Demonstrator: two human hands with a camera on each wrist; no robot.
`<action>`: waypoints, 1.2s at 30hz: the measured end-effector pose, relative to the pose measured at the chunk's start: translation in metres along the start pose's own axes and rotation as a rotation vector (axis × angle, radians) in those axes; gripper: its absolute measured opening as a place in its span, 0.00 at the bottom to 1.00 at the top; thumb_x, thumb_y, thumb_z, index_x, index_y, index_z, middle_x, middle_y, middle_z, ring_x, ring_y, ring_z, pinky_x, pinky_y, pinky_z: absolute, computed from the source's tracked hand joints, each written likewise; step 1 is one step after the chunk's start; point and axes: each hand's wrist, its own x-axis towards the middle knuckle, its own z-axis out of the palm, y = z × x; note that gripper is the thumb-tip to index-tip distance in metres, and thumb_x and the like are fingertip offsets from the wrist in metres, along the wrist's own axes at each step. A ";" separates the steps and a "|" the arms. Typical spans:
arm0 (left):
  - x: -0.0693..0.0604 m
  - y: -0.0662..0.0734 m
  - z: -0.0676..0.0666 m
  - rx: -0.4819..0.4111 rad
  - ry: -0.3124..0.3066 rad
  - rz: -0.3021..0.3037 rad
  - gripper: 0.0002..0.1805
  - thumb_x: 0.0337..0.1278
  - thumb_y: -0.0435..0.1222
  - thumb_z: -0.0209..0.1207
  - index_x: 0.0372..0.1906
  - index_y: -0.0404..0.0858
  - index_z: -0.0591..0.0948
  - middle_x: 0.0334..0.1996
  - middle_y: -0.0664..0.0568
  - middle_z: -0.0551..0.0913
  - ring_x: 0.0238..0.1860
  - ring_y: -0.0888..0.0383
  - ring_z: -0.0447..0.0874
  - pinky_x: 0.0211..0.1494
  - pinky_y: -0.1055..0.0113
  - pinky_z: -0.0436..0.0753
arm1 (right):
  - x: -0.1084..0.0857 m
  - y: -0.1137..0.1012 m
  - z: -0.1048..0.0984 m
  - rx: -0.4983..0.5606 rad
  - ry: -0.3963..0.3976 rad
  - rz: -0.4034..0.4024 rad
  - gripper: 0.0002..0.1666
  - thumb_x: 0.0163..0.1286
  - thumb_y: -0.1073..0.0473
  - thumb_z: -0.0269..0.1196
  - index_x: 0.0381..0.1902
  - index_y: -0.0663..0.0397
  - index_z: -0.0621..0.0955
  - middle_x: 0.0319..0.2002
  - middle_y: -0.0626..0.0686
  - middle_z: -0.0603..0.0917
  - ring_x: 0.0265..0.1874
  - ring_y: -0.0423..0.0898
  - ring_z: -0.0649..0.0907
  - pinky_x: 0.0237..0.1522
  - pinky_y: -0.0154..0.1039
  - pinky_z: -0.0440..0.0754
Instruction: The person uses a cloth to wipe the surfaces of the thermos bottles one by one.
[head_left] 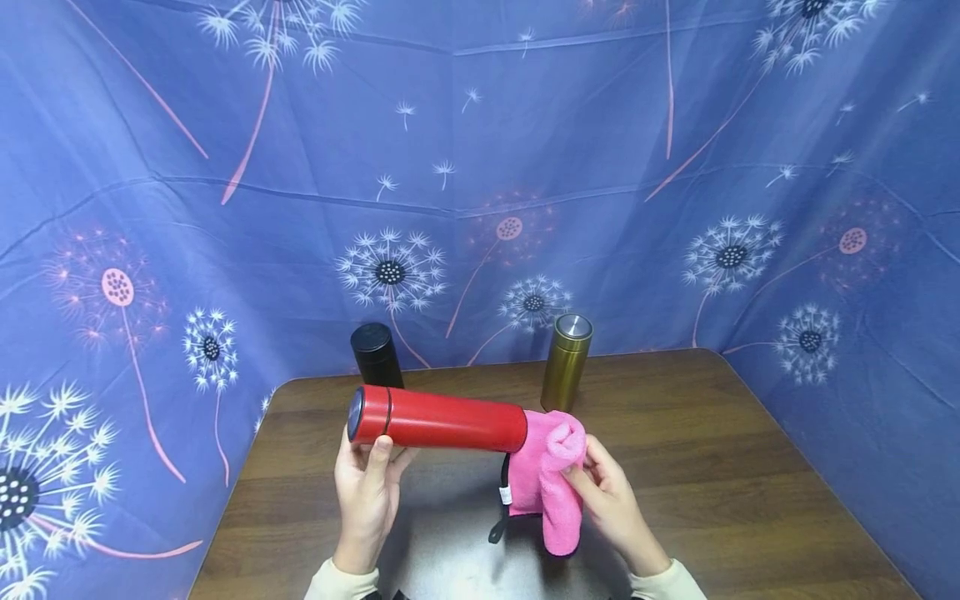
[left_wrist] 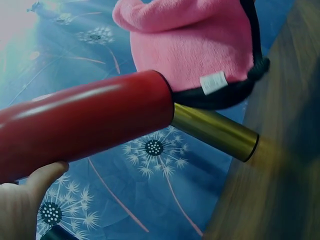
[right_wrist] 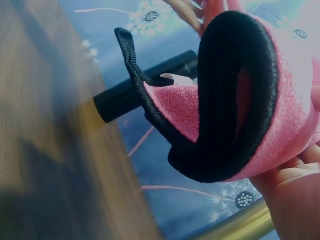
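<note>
- your left hand [head_left: 369,492] grips the red flask [head_left: 450,419] near its capped end, thumb on the side toward you.
- the red flask is held on its side, nearly level, above the bench [head_left: 720,450].
- your right hand [head_left: 611,500] pinches the pink cloth [head_left: 536,475] just beyond the red flask's base; you can't tell whether cloth and base touch.
- the cloth's black trim [right_wrist: 270,90] curves round an opening, and its white tag [head_left: 506,496] and black loop [head_left: 498,531] hang below the red flask's base.
- behind the red flask's capped end you have the black flask [head_left: 378,358], upright.
- behind and right of the red flask's base stands the gold flask [head_left: 566,367].
- the blue dandelion-print curtain [head_left: 450,125] hangs behind the red flask.
</note>
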 end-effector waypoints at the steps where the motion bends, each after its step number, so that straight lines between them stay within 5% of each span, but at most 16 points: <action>1: 0.001 0.000 0.000 0.012 0.004 0.000 0.27 0.67 0.22 0.57 0.69 0.28 0.66 0.56 0.38 0.76 0.50 0.46 0.85 0.52 0.45 0.83 | 0.000 -0.002 -0.001 -0.006 0.013 0.015 0.24 0.70 0.83 0.48 0.58 0.62 0.74 0.45 0.49 0.83 0.40 0.38 0.82 0.39 0.31 0.83; 8: 0.007 0.000 0.006 0.099 0.039 -0.037 0.31 0.60 0.18 0.59 0.69 0.30 0.67 0.54 0.40 0.79 0.51 0.49 0.83 0.51 0.47 0.84 | -0.002 -0.012 -0.007 -0.022 0.077 0.064 0.19 0.71 0.80 0.51 0.54 0.60 0.74 0.41 0.46 0.82 0.37 0.37 0.82 0.35 0.31 0.83; 16: 0.027 -0.003 0.016 0.474 0.016 -0.077 0.39 0.50 0.15 0.64 0.70 0.31 0.68 0.57 0.43 0.79 0.54 0.53 0.82 0.57 0.63 0.82 | -0.006 -0.014 -0.012 -0.020 0.114 0.028 0.20 0.70 0.81 0.50 0.54 0.61 0.74 0.43 0.46 0.82 0.39 0.37 0.81 0.38 0.31 0.82; 23: 0.056 -0.011 0.024 0.780 -0.106 -0.103 0.41 0.48 0.28 0.74 0.70 0.41 0.72 0.56 0.47 0.81 0.52 0.53 0.82 0.49 0.63 0.84 | -0.008 -0.021 -0.010 -0.161 0.174 -0.129 0.20 0.63 0.87 0.52 0.52 0.74 0.73 0.46 0.49 0.82 0.44 0.40 0.81 0.45 0.28 0.79; 29: 0.078 -0.027 0.026 0.882 -0.165 -0.107 0.39 0.49 0.39 0.76 0.68 0.44 0.74 0.55 0.49 0.82 0.50 0.52 0.84 0.53 0.55 0.84 | -0.010 -0.031 -0.008 -0.342 0.228 -0.182 0.26 0.54 0.91 0.55 0.52 0.78 0.72 0.49 0.48 0.81 0.47 0.38 0.81 0.49 0.26 0.78; 36: 0.101 -0.051 0.022 0.991 -0.194 -0.098 0.39 0.50 0.43 0.75 0.68 0.41 0.74 0.55 0.46 0.82 0.48 0.49 0.86 0.53 0.55 0.84 | -0.009 -0.032 -0.010 -0.322 0.189 -0.288 0.28 0.50 0.93 0.54 0.52 0.83 0.70 0.50 0.54 0.81 0.49 0.41 0.82 0.50 0.27 0.79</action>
